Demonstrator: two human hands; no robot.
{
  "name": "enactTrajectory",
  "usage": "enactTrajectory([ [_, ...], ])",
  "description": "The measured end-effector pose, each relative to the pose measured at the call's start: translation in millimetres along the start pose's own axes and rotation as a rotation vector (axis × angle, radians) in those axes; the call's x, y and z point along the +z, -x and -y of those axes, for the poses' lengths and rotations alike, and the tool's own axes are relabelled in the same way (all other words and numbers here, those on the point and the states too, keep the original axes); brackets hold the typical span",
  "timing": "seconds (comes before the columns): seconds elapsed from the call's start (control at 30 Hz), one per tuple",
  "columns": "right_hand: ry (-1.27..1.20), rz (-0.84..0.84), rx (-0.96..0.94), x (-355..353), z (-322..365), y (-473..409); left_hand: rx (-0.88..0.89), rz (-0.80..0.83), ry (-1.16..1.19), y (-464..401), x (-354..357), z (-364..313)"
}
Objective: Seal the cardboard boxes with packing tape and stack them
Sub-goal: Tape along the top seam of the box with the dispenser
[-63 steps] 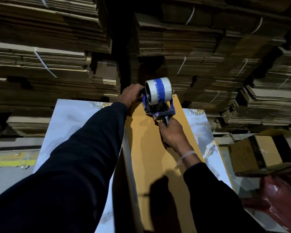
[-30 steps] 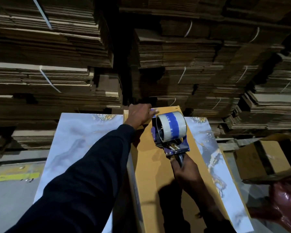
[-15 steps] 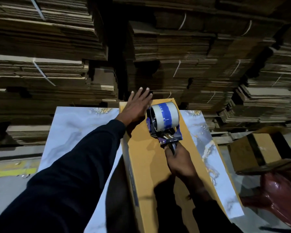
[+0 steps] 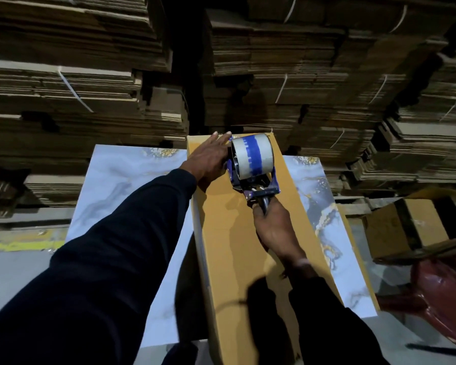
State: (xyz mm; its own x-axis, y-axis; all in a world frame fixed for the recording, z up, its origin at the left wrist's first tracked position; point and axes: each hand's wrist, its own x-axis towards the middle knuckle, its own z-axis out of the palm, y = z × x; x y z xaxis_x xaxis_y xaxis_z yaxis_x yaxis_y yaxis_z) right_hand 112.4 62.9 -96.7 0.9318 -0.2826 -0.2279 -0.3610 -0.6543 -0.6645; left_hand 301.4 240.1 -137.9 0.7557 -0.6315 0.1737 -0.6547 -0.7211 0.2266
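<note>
A long tan cardboard box (image 4: 229, 233) lies lengthwise away from me on a marble-patterned table (image 4: 111, 180). My right hand (image 4: 273, 227) grips the handle of a blue tape dispenser (image 4: 256, 177) carrying a white roll with a blue band. The dispenser sits on the box top near its far end. My left hand (image 4: 209, 159) lies flat with straight fingers on the far end of the box, touching the side of the dispenser.
Tall stacks of strapped flat cardboard (image 4: 300, 75) fill the wall behind the table. An assembled box (image 4: 406, 227) sits to the right on a red plastic stool (image 4: 437, 293). Grey floor with a yellow line (image 4: 19, 246) lies to the left.
The dispenser went from the far end back toward me, then forward again. My left hand uncurled from the far edge and now lies flat beside the roll.
</note>
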Motion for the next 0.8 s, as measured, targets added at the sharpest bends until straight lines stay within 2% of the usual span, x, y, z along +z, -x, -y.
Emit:
enactTrajectory([
  [0.27,-0.028,0.012,-0.001,-3,-20,26,-0.021,0.122,-0.065,-7,4,3],
  [0.43,-0.043,-0.003,-0.008,2,-23,31,-0.091,0.084,-0.121,2,8,-9],
  [0.8,-0.037,-0.005,-0.004,11,-26,3,-0.043,0.134,-0.171,-21,0,25],
])
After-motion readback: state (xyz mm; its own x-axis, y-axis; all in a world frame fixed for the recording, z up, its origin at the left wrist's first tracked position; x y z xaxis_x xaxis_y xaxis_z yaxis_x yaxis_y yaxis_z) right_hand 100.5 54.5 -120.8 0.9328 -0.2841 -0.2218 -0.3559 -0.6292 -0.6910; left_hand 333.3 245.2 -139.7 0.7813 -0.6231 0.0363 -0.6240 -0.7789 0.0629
